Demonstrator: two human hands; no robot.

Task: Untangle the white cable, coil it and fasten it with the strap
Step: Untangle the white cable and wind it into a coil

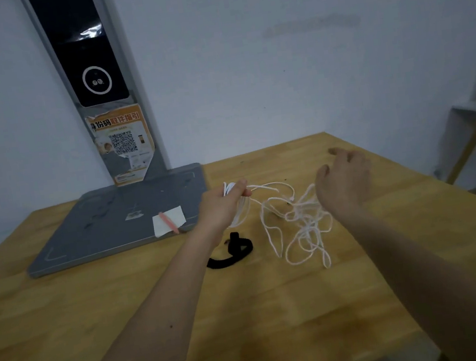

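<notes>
Wooden tabletop [95, 305] carries the white cable [303, 226], mostly tangled right of the strap [231, 255]. Left hand [223, 205] grips a few finished coils; right hand [344, 181] hovers, fingers relaxed. Strapping remains.

cable [302, 220]: white, thin, your loose tangle sprawls on the wood, one end bunched and raised at left | strap [231, 254]: black, curled, lying flat just left of the tangle
</notes>
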